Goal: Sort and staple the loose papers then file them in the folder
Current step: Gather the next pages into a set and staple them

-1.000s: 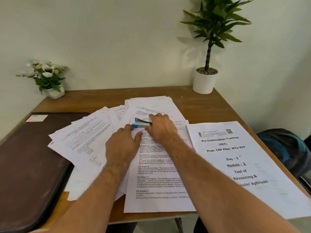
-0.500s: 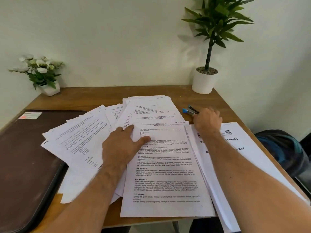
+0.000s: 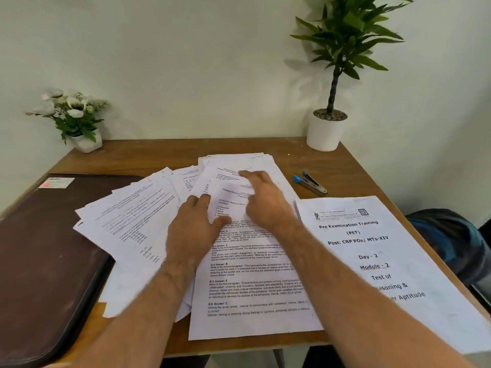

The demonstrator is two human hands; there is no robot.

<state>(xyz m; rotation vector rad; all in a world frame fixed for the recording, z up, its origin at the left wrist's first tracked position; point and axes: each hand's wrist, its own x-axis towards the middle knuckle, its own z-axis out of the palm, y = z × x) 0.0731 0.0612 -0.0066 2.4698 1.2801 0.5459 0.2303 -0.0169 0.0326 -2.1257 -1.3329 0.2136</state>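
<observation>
Holding nothing now, the right hand [image 3: 265, 200] reaches back over the loose papers [image 3: 239, 261] with fingers spread, its grip slack, having set the stapler [image 3: 309, 182] down near the bench's far right edge, while the left hand [image 3: 195, 229] still presses flat on the spread. With the stapler parked and the folder [image 3: 47, 248] closed at the left edge, sorting looks like the step in hand.

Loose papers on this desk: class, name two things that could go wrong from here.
1. The loose papers lie fanned and overlapping under both hands, so pages from different sets may get mixed.
2. The front sheet and the booklet overhang the desk edge; a nudge could send them off.
</observation>
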